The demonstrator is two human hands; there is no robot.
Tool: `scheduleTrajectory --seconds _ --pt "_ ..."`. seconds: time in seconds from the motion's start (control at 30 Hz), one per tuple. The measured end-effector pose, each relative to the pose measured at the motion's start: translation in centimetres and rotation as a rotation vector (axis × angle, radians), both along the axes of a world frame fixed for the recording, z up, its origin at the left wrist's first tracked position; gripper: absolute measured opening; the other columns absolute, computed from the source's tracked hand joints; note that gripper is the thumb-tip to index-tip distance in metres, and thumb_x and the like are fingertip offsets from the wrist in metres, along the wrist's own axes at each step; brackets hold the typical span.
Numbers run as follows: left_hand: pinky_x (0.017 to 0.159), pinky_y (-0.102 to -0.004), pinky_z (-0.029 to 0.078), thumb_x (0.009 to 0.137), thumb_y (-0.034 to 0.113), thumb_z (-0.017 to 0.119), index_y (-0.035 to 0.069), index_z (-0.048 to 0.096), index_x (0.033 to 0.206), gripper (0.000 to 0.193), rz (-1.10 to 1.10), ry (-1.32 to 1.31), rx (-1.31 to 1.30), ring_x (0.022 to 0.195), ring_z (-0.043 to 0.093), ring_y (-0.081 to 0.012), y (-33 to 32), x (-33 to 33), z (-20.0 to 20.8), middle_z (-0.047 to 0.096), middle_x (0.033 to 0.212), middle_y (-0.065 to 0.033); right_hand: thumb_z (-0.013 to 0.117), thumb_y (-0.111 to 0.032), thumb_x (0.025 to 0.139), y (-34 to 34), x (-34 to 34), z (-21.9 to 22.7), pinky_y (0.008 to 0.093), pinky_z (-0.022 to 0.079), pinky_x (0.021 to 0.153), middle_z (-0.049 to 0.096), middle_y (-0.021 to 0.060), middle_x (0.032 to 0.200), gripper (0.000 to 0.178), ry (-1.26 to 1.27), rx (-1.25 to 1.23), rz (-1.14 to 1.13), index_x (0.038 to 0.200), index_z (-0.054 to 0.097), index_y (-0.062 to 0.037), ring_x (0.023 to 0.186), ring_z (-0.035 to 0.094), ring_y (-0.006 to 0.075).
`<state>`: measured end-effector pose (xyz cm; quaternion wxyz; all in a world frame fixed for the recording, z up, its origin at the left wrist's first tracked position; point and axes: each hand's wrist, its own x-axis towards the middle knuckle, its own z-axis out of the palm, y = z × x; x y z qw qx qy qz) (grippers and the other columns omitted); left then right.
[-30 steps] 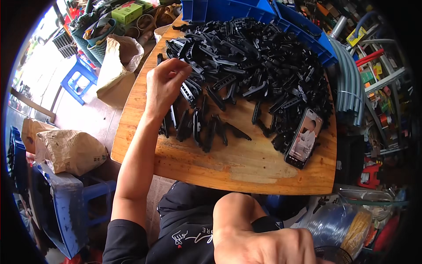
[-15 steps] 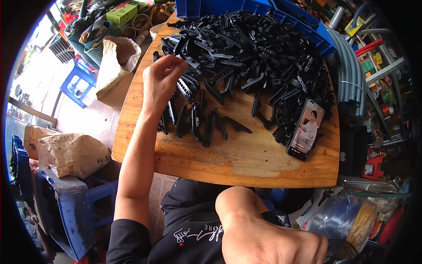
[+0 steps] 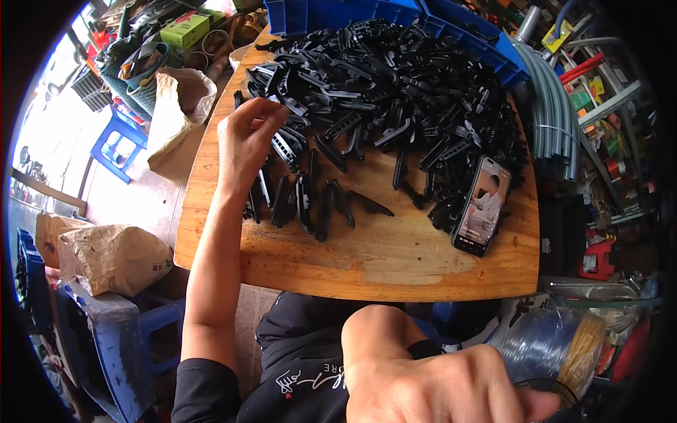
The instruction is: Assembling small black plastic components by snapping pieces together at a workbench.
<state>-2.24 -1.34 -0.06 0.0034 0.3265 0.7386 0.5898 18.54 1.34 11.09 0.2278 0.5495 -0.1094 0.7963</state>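
On the table (image 3: 303, 271), parts (image 3: 404, 92) lie before bins (image 3: 338, 15).

Left arm (image 3: 217, 268): reaches forward from the lower edge, slightly bent.
Left hand (image 3: 247, 134): curled, thumb (image 3: 273, 123) close to the bent fingers (image 3: 262, 107).
Right arm (image 3: 377, 331): bent, foreshortened.
Right hand (image 3: 437, 388): near the camera, back showing, fingers mostly hidden.

You can pass over the bare lower strip of the surface (image 3: 395, 280), in the lower middle of the frame; the phone (image 3: 482, 206) narrows it at right. Loose black parts (image 3: 303, 203) obstruct you beside your left hand (image 3: 244, 144). Above, the heap of black parts (image 3: 395, 84) blocks the upper middle, blue bins (image 3: 310, 17) the top.
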Motion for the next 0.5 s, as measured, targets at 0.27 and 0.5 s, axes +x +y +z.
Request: scheduleTrajectory --seconds 0.27,0.5 --pt "0.069 -0.0211 0.042 0.085 0.018 0.065 0.0 0.067 0.093 0.02 -0.023 -0.003 0.007 0.072 0.053 -0.0059 -0.07 -0.02 -0.11 0.064 0.078 -0.0006 0.039 -0.028 0.101 0.21 -0.45 0.22 0.035 0.052 0.067 0.038 0.0037 0.048 0.056 0.029 0.004 0.062 0.048 0.042 -0.01 0.044 0.046 0.0173" --pt "0.069 -0.0244 0.046 0.084 0.018 0.068 -0.001 0.066 0.091 0.02 -0.008 -0.012 0.016 0.073 0.058 -0.0099 -0.09 0.09 -0.09 0.066 0.078 -0.0045 0.038 -0.025 0.102 0.09 -0.83 0.38 0.0332 0.05 0.061 0.037 0.0045 0.048 0.057 0.036 -0.021 0.031 0.047 0.04 -0.0096 0.042 0.044 0.0179"
